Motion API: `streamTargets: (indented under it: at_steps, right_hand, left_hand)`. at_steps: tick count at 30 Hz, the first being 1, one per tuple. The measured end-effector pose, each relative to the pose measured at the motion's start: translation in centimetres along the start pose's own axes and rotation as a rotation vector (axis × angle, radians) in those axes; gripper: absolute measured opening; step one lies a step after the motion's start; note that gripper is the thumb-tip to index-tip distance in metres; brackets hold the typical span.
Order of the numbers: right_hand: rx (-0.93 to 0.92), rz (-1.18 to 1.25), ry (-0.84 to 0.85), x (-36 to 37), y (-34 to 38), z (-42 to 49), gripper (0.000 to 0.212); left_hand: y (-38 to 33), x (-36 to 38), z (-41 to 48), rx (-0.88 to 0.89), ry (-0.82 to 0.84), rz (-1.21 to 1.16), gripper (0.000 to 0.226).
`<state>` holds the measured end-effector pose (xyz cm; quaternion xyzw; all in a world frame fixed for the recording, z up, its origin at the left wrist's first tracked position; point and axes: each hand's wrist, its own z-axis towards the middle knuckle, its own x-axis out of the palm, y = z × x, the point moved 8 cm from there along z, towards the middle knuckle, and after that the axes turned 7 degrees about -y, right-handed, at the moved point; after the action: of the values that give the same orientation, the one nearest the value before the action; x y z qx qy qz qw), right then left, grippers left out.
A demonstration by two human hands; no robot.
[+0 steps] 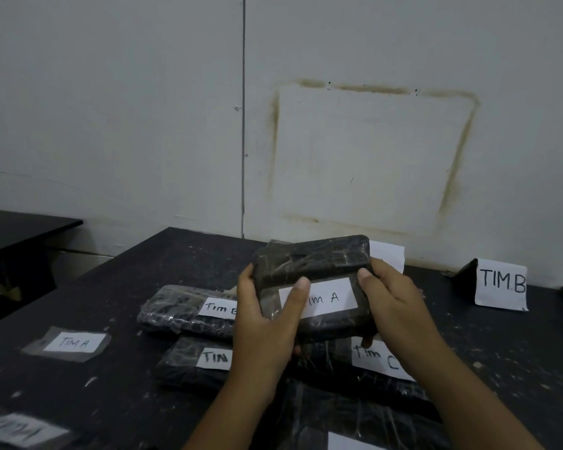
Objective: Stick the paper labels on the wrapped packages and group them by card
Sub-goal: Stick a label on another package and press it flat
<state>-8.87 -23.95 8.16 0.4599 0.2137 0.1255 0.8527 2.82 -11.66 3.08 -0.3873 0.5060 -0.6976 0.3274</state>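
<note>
Both hands hold a black wrapped package (pixel 312 259) tilted up above the table. Its white label (pixel 329 298) reads "TIM A". My left hand (pixel 267 323) grips the package's left end, thumb lying across the label. My right hand (pixel 392 298) grips the right end, thumb at the label's upper right corner. Below lie other wrapped packages: one labelled "TIM B" (pixel 182 308), one whose label starts "TIN" (pixel 192 362), one labelled "TIM C" (pixel 381 360). A loose "TIM A" label (pixel 74 342) on tape lies at the left. A standing "TIM B" card (pixel 501 284) is at the right.
The black scuffed table (pixel 150 264) stands against a white wall. Another white card (pixel 387 254) stands behind the held package. A blurred label (pixel 17 431) lies at the near left edge, and one more labelled package (pixel 355 433) sits at the bottom. A second dark table (pixel 17 228) is at far left.
</note>
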Motion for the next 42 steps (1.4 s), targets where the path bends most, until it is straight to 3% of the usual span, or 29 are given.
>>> streamTargets:
  at_steps: [1,4,6,14,18,21,23,25,27,37,42]
  right_hand:
    - [-0.007,-0.011,0.017,0.3,0.3,-0.3,0.015]
    - [-0.045,-0.157,0.061,1.3,0.7,-1.0,0.067]
    - [-0.043,-0.172,0.063,1.6,0.8,-1.2,0.080]
    - [-0.029,-0.060,0.200,1.1,1.8,-1.1,0.047]
    - [0.076,0.055,0.293,0.9,1.9,-1.1,0.037]
    - [0.129,0.122,0.195,0.6,1.1,-0.8,0.029]
    - [0.065,0.053,0.046,0.0,1.0,-0.6,0.018]
    - [0.016,-0.042,-0.077,-0.6,0.9,-0.6,0.038]
    - [0.018,-0.091,-0.137,-0.9,0.5,-0.7,0.050]
    - [-0.058,-0.020,-0.037,-0.6,0.9,0.0,0.013]
    - [-0.036,0.005,-0.031,-0.3,0.7,-0.2,0.010]
  left_hand:
    - [-0.2,-0.1,0.0,0.029,-0.036,0.009,0.054]
    - [-0.7,-0.5,-0.1,0.125,-0.109,0.043,0.050]
    - [-0.7,-0.7,-0.1,0.167,-0.131,0.061,0.051]
    - [-0.5,-0.5,0.0,0.134,-0.082,0.031,0.043]
    - [-0.1,-0.1,0.0,0.061,-0.003,-0.036,0.041]
    - [-0.1,0.4,-0.1,0.043,0.059,-0.074,0.042]
    - [-0.5,0.9,-0.4,0.068,0.097,-0.065,0.056]
    - [-0.7,1.4,-0.7,0.136,0.129,-0.032,0.079]
    - [-0.6,1.6,-0.7,0.177,0.131,-0.009,0.086]
    - [0.5,0.5,0.5,0.056,0.114,-0.017,0.066]
    - [0.7,0.3,0.3,-0.046,0.166,-0.093,0.049]
